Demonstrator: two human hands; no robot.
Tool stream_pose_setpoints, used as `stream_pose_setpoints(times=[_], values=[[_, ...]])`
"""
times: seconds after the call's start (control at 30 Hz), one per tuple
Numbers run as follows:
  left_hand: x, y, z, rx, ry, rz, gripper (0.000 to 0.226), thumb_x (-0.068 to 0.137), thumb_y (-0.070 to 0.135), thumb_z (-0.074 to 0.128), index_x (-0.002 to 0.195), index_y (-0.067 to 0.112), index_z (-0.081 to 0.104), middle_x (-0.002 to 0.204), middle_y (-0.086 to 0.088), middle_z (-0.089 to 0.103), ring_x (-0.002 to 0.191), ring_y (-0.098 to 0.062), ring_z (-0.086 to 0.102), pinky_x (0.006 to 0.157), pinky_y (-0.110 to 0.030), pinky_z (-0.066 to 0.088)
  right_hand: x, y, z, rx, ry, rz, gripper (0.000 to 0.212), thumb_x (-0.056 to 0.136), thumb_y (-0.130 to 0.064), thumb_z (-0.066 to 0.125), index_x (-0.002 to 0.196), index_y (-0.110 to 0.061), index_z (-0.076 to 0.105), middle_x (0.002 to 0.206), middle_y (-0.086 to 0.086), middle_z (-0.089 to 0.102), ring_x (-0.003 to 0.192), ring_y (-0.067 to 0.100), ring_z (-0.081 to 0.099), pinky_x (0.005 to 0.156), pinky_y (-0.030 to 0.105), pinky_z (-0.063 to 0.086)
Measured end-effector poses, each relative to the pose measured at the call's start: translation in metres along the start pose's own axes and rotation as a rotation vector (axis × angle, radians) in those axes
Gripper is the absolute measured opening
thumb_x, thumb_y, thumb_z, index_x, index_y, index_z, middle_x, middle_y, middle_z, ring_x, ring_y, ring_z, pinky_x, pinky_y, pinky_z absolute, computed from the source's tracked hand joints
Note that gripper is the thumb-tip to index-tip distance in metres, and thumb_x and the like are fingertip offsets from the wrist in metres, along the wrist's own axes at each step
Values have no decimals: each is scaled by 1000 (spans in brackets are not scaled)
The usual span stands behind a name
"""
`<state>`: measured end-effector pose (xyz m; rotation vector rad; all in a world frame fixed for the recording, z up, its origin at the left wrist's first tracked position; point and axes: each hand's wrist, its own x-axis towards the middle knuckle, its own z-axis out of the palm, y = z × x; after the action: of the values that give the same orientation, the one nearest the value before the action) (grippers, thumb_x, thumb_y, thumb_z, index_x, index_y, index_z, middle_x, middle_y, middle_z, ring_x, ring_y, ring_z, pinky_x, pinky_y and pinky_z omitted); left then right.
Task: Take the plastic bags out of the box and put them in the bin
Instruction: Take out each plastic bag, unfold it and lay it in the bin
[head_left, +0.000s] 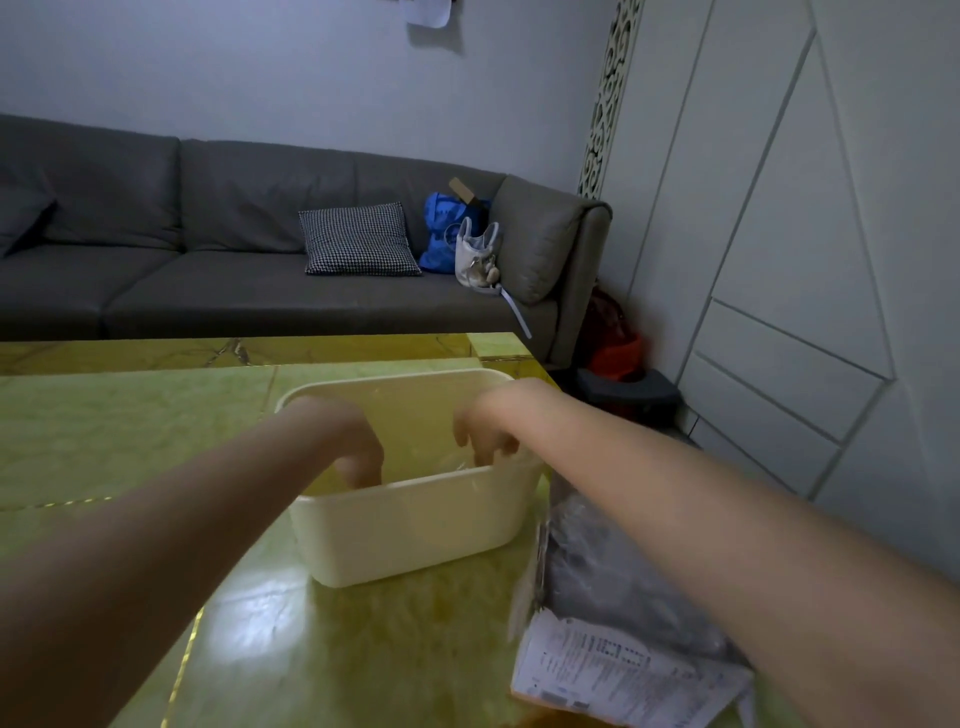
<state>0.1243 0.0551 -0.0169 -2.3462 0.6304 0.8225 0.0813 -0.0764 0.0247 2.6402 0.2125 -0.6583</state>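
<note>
Glossy yellow-green surface (130, 441) in a living room, grey sofa (218, 260) along the back wall. Left hand (345, 441) is dipped into the cream box (415, 525), fingers curled down inside near the front wall, can't really tell if its grip has anything. Right hand (488, 428) is in the box too, fingers bent down onto some clear crinkly plastic bags (462, 465) at the box's right side; whether it's actually pinching them I can't tell. Just right of the box there's a grey mailer (597, 571) with a printed label. Dark bin (628, 392) sits on the floor past the surface's far right corner.
</note>
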Motion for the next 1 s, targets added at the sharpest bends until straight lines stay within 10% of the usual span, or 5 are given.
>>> stream_pose_setpoints(times=[0.13, 0.33, 0.47, 0.63, 1.0], values=[[9, -5, 1, 23, 34, -4, 35, 95, 9, 41, 128, 2, 50, 134, -13, 50, 111, -25, 51, 101, -33, 38, 4, -8, -19, -69, 281, 5, 15, 94, -5, 48, 79, -8, 50, 87, 7, 49, 75, 22, 50, 69, 31, 42], [-9, 0, -1, -97, 106, -45, 33, 94, 9, 46, 126, 5, 53, 136, -10, 50, 95, -17, 45, 84, -27, 39, 26, -13, 4, 88, -118, -24, 25, 96, -19, 48, 115, -5, 58, 95, 6, 57, 94, 24, 57, 84, 33, 50], [-43, 2, -20, -266, 438, 18, 42, 90, -5, 43, 125, 13, 57, 134, -7, 50, 116, -24, 52, 89, -27, 43, 4, 7, -10, 408, 63, -67, 31, 97, -9, 42, 126, -6, 55, 126, 11, 56, 106, 26, 63, 87, 35, 52], [-90, 34, -41, -309, 767, 208, 41, 89, 0, 41, 117, 21, 62, 126, -2, 57, 114, -21, 53, 96, -31, 42, -89, 47, -20, 565, 281, -73, 23, 96, -12, 49, 113, -9, 64, 96, 3, 64, 83, 15, 66, 67, 21, 52], [-121, 140, -17, -811, 837, 581, 37, 82, 19, 68, 117, 11, 59, 112, -3, 64, 93, -10, 57, 72, -13, 38, -172, 65, 98, 594, 361, 90, 28, 79, -22, 75, 104, -11, 70, 99, 0, 65, 89, 12, 58, 61, 17, 39]])
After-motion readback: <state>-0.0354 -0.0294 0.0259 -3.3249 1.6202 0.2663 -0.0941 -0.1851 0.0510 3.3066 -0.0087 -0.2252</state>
